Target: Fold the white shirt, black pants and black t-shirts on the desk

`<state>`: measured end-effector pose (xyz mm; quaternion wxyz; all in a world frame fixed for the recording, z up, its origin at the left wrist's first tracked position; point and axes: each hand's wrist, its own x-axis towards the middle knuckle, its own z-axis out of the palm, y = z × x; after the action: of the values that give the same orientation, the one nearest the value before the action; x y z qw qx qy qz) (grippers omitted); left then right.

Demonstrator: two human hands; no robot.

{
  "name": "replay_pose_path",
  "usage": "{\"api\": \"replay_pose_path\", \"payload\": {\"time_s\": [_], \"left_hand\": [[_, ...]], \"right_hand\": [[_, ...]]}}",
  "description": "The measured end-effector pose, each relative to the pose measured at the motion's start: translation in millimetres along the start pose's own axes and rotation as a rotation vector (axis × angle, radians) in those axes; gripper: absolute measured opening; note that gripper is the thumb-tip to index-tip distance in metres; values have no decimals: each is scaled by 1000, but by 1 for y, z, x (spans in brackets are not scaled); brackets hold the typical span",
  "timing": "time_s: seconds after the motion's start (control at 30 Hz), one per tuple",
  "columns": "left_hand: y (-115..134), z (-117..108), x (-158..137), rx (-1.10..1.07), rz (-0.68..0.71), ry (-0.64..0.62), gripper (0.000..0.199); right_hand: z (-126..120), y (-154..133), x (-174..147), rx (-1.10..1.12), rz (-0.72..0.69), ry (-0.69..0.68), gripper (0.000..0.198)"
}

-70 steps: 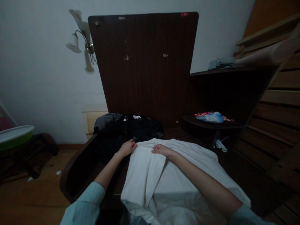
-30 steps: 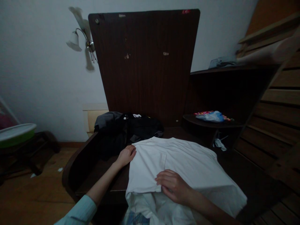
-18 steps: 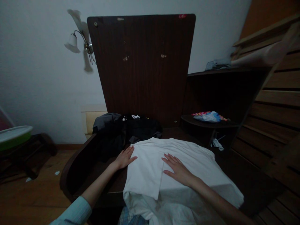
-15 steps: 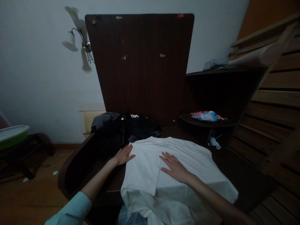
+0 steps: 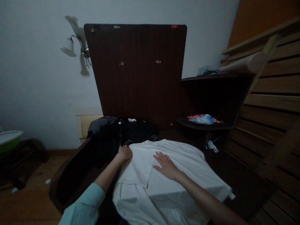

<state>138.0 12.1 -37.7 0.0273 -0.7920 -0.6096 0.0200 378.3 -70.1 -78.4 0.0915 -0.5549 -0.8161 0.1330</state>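
Near the front edge of the dark wooden desk (image 5: 172,135), right hand (image 5: 166,166) flat, fingers spread, across the flap edge of a white garment (image 5: 187,161). Left hand (image 5: 125,153) curled at the garment's left side; whether it pinches cloth cannot be told. Garment drapes over the front edge. Risk, judged: overhang weight could drag it forward; a left-hand tug could skew the flap. Back left corner: dark clothing (image 5: 140,129), white lettering illegible. Upright panel (image 5: 138,87), top right corner: red label (image 5: 174,26), unreadable.

The garment (image 5: 161,187) looks like matt cloth, the panel (image 5: 138,78) smooth wood.
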Motion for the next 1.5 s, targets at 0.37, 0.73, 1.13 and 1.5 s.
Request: {"api": "replay_pose_path", "payload": {"time_s": [0.37,0.73,1.13,1.5], "left_hand": [[50,21,-20,-156,90,213,20],[37,33,-21,-190,237,303,28],[32,43,-15,-218,224,121,50],[31,45,-14,-240,228,134,49]], "right_hand": [[7,-13,-16,3,-42,52,66],[-29,22,-11,23,17,40,68],[-34,155,-23,-92,561,239,61],[-52,187,1,385,602,353,55]]}}
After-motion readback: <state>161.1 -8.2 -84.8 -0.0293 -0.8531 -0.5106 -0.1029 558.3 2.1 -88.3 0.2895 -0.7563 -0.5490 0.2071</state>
